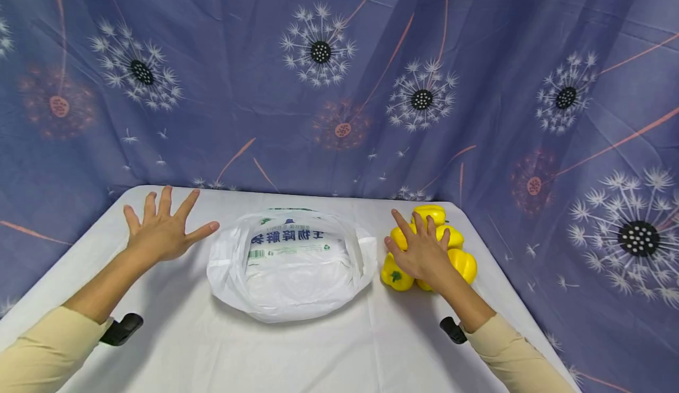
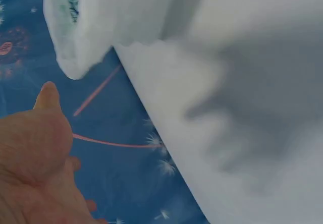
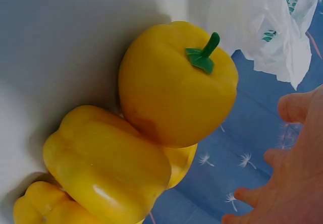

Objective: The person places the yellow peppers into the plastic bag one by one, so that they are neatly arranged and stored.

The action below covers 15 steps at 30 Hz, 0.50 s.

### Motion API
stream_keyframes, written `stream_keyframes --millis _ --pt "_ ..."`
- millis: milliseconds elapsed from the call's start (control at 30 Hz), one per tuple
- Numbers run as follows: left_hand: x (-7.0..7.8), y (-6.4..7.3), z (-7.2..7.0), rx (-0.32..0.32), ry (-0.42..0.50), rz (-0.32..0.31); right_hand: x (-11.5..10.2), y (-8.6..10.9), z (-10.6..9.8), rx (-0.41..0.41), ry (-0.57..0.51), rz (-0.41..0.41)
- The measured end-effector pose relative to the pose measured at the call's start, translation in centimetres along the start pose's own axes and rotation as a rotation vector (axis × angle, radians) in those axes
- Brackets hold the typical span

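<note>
In the head view we see a white plastic bag standing open-mouthed near the middle of a white cloth-covered table, with yellow peppers heaped to its right. The left hand is spread wide near the bag and holds nothing; the right hand is spread over the heap, also without a hold. We judge that the opening of the bag is done and the handling of the peppers is all left: they lie outside it, and we see none within its mouth. The bag is thin and crinkled, its rim a loose oval, with blue and green print on the far wall; the peppers are plump and glossy. Behind hangs a blue dandelion-patterned curtain. In the left wrist view the thumb stands apart from the bag's soft edge, and a blurred shadow falls on the cloth; the other fingers are largely hidden, so we can hardly judge their pose from there. In the right wrist view a rounded pepper shows its green stem, smooth lobed ones lie beside it, and the hand is clear of them.
</note>
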State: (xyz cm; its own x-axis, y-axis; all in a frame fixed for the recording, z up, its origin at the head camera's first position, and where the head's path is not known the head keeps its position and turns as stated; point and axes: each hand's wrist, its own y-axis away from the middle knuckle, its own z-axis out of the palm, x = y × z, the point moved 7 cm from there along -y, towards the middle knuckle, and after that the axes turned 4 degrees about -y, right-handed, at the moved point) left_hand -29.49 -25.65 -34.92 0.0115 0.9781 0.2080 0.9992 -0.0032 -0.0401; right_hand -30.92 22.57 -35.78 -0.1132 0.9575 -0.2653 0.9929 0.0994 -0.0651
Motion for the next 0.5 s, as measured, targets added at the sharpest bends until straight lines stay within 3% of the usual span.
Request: stream_keyframes --millis 500 --pt "5.3 0.3 -1.1 -0.12 0.137 0.146 -0.8 1.0 -0.6 0.0 -0.07 -0.083"
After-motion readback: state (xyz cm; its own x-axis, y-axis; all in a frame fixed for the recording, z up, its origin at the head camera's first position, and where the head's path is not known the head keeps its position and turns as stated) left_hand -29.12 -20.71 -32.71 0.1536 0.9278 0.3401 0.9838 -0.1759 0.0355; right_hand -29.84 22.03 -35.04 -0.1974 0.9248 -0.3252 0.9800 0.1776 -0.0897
